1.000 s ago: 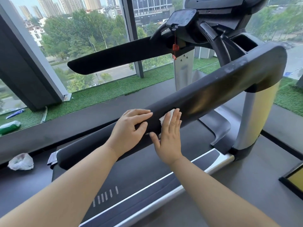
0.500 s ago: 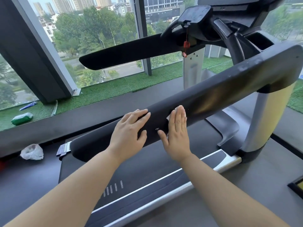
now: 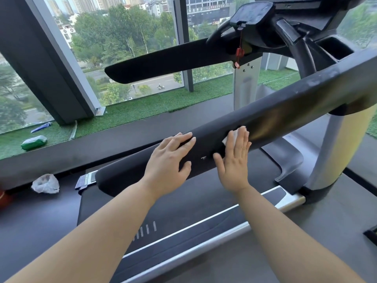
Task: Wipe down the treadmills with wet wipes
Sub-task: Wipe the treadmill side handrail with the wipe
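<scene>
A black treadmill stands in front of me, its near padded handrail (image 3: 285, 111) running from lower left up to the right. My right hand (image 3: 234, 158) lies flat on the rail with straight fingers, pressing a white wet wipe (image 3: 234, 134) whose edge shows past the fingertips. My left hand (image 3: 169, 160) rests flat on the same rail just to the left, fingers straight, thumb spread. The far handrail (image 3: 163, 62) and the console (image 3: 253, 15) sit behind, with a red safety clip (image 3: 239, 53) hanging from the console.
The treadmill belt (image 3: 183, 207) and silver side rail (image 3: 285, 201) lie below my arms. A green wipes pack (image 3: 33, 142) and a blue item (image 3: 40, 127) lie on the artificial grass by the window. A crumpled white bag (image 3: 46, 183) sits on the floor at left.
Both hands have slid a little up and right along the handrail with the wipe. The camera has turned slightly, shifting the scene rightward.
</scene>
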The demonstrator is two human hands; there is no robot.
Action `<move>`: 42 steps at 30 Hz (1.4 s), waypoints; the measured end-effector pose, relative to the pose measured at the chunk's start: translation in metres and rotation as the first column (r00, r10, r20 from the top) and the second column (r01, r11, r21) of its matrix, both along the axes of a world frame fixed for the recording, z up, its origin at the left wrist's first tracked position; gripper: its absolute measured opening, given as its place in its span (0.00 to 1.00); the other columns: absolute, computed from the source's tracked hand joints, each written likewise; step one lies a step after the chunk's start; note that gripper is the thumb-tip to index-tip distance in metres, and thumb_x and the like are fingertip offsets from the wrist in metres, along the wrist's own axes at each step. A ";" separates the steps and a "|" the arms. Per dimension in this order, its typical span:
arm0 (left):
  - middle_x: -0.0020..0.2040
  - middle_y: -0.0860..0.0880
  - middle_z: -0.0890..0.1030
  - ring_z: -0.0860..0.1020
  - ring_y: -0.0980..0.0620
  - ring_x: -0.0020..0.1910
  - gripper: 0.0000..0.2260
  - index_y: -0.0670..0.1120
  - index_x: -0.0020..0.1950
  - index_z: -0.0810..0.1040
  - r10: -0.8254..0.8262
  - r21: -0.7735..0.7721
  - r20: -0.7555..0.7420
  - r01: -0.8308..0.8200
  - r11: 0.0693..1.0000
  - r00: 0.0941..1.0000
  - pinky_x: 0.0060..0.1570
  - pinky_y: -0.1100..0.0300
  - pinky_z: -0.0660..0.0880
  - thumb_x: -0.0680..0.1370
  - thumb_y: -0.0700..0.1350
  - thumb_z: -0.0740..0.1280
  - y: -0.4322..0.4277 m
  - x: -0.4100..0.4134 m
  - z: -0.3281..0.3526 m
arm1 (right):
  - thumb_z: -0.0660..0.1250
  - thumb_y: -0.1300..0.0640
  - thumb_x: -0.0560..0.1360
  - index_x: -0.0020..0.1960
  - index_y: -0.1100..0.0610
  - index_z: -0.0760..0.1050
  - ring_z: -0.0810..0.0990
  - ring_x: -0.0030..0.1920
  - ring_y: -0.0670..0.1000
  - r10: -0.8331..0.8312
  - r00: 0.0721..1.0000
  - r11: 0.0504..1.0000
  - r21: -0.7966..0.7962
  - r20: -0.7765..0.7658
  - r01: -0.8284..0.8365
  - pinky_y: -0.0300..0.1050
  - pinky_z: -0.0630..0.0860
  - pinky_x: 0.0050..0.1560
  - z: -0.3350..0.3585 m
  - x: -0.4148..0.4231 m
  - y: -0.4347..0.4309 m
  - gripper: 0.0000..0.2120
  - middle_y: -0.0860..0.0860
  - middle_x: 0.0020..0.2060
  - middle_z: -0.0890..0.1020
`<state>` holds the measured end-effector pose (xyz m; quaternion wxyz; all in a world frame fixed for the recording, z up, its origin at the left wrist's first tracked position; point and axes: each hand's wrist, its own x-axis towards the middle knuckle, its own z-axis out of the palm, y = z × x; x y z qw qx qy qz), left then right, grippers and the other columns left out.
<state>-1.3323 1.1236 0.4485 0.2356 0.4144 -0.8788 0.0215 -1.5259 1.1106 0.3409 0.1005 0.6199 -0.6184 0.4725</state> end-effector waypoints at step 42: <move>0.62 0.52 0.78 0.67 0.55 0.62 0.22 0.46 0.64 0.77 0.053 -0.034 -0.135 -0.058 0.998 0.989 0.63 0.69 0.56 0.74 0.48 0.54 0.004 0.021 -0.005 | 0.43 0.38 0.81 0.77 0.54 0.33 0.30 0.74 0.51 0.040 0.979 0.997 0.052 0.201 -0.051 0.50 0.30 0.73 0.010 0.076 0.012 0.34 0.56 0.75 0.35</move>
